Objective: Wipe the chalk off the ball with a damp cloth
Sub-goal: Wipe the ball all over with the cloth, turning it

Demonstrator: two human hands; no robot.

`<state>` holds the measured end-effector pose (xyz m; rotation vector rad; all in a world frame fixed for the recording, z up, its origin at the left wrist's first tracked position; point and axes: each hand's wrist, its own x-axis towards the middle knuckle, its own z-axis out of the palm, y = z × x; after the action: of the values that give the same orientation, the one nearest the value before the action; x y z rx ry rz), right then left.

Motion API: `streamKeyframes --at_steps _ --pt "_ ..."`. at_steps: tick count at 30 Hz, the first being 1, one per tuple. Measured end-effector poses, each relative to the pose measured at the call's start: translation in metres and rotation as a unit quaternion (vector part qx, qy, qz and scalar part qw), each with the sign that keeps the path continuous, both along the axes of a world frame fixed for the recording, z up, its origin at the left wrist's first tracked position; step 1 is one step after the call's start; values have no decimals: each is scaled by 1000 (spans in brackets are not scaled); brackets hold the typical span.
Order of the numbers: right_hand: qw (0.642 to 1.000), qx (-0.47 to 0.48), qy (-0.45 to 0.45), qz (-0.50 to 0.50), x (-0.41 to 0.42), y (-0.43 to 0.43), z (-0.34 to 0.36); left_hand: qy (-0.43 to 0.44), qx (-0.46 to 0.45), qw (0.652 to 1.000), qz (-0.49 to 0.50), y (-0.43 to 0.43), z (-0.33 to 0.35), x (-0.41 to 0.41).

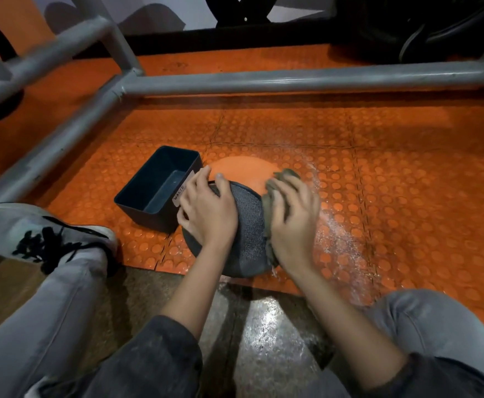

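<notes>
The left grip (206, 214) rests open and spread on the medicine ball (249, 228). The right grip (292, 222), laid open, presses the bunched cloth (288, 176) against its side.

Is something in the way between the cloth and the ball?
Nothing visible is. The right hand presses the cloth straight onto the ball, while the left hand rests on its top. The dark bin sits off to the left.
</notes>
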<state>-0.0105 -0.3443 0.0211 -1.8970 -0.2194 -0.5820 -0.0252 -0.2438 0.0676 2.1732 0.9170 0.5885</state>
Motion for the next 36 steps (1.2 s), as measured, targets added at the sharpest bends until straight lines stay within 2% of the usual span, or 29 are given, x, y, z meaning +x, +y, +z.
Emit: streamKeyframes --at_steps 2,4,6,8,10,12,15,17,18,20,22,24,26,27,29,32,34,36 --pt "998 -30 -33 40 6 -1 -1 21 6 999 -24 10 2 -2" --pt "998 21 2 54 18 -13 -11 41 68 995 -63 24 5 -4" --pt "986 93 131 51 32 -29 -26 56 141 984 -94 33 6 -4" --pt "958 120 255 51 38 -39 -40 59 179 976 -110 30 5 -5" --pt "945 142 293 43 42 -44 -43 34 192 971 -134 20 1 -6" --pt "958 129 256 18 42 -41 -32 8 206 965 -164 12 -4 -8" --pt "996 37 80 15 25 -20 -1 7 212 957 -198 8 -7 -9" --pt "998 -34 -21 41 12 -8 12 7 210 957 -200 5 -7 -7" --pt "997 -49 -39 53 11 -8 13 6 204 959 -199 3 -6 -7" --pt "998 -24 -21 52 20 -16 7 -2 190 962 -197 2 -5 -7" --pt "993 63 94 23 32 -34 -8 -8 182 963 -197 1 -5 -6" --pt "963 127 236 34 40 -45 -24 -14 181 965 -191 1 -6 -6" --pt "951 138 277 28 41 -47 -31 -27 186 964 -188 0 -7 -7" --pt "957 135 256 15 40 -43 -27 -36 188 964 -186 0 -8 -8" --pt "983 103 151 -4 33 -30 -11 -54 192 962 -187 -1 -10 -10" --pt "999 -32 -19 14 13 -4 12 -61 199 959 -194 2 -10 -10" --pt "997 -51 -45 32 11 -5 11 -51 190 959 -202 3 -10 -10" --pt "1000 11 6 17 23 -17 3 -43 186 960 -203 2 -8 -8"
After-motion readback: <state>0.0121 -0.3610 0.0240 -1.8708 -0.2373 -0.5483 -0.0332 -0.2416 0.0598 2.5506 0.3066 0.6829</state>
